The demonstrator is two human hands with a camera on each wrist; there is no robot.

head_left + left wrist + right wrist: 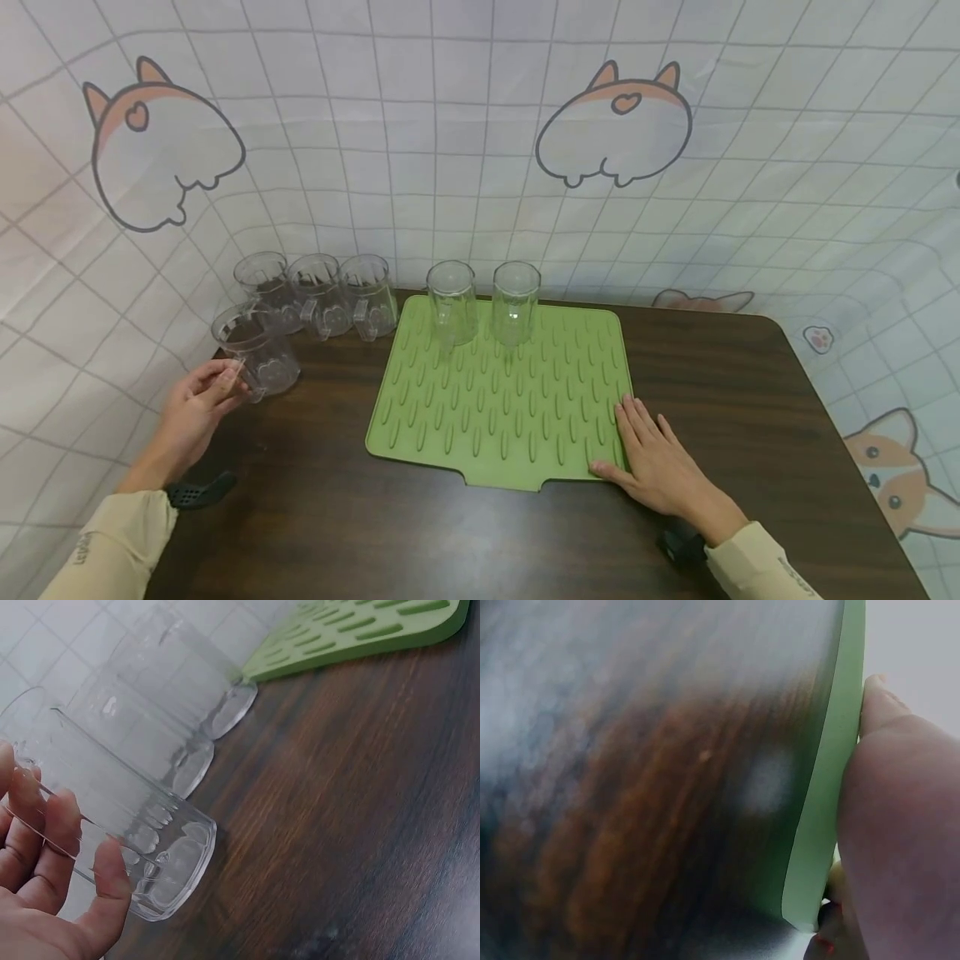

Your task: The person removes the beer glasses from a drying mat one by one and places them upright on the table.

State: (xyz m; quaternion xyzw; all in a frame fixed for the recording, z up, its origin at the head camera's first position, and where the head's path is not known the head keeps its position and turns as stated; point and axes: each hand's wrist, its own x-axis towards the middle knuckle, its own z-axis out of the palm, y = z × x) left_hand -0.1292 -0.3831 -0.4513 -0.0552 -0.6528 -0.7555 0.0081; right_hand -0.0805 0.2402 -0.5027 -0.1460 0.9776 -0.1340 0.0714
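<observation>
In the head view my left hand pinches the handle of a clear mug at the table's left side. The left wrist view shows fingers curled at the handle and the mug's thick base near the wood; whether it touches the table I cannot tell. My right hand lies with fingers extended on the lower right corner of a green ridged mat. In the right wrist view, the thumb is beside the mat's edge. Two clear mugs stand upright along the mat's back edge.
Three more clear mugs stand in a row at the back left, beside the mat and just behind the held one. The dark wooden table meets a white grid-patterned cloth at the back and sides.
</observation>
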